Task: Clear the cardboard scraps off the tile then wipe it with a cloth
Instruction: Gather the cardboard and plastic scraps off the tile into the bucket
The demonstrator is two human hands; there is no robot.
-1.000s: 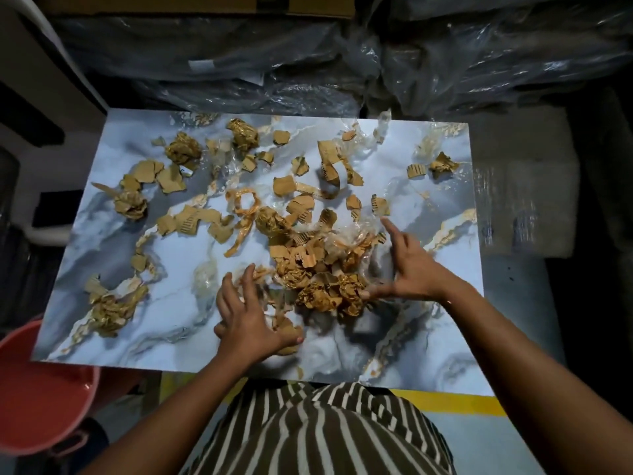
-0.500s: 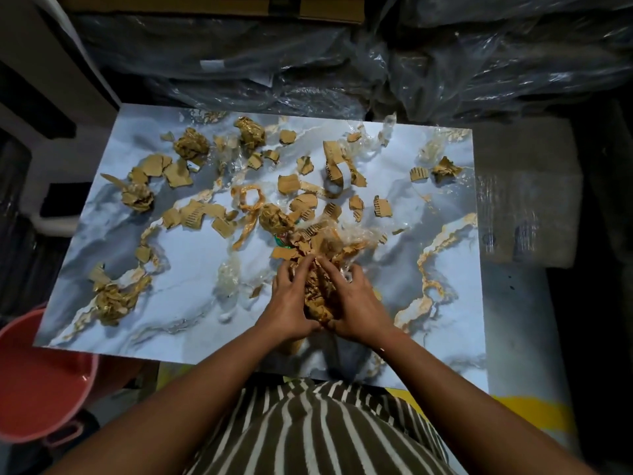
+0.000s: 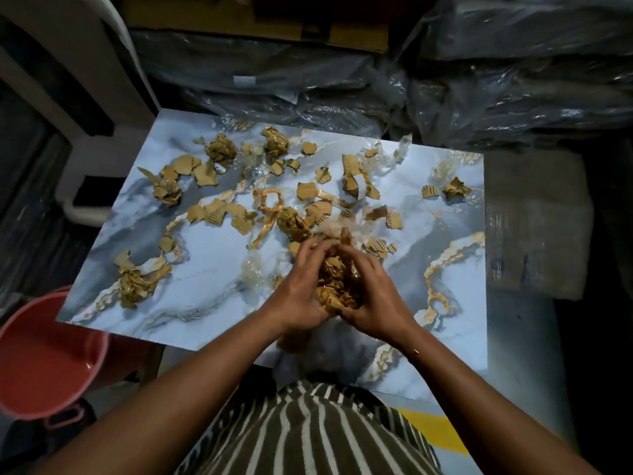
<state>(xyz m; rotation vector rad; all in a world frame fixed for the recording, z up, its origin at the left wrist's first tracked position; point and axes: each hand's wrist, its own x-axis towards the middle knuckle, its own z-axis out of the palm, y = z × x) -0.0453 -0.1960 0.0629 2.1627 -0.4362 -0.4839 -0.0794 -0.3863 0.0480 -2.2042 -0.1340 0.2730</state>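
Brown crumpled cardboard scrap wad (image 3: 337,281) sits cupped between both hands, over the near middle of the blue-white marble-pattern tile (image 3: 212,286). Left hand (image 3: 301,289) and right hand (image 3: 373,293) are pressed together, fingers curled round the wad, forearms converging in a V. Loose torn brown cardboard scraps (image 3: 219,214) lie beyond and left of the hands. Red plastic bucket (image 3: 44,354) stands far left of the left forearm.

I see the tile (image 3: 205,296) in front of me with cardboard scraps (image 3: 205,173) spread on its far half. A bucket (image 3: 44,365) stands left of its near corner, plastic-wrapped bundles (image 3: 479,80) behind it.
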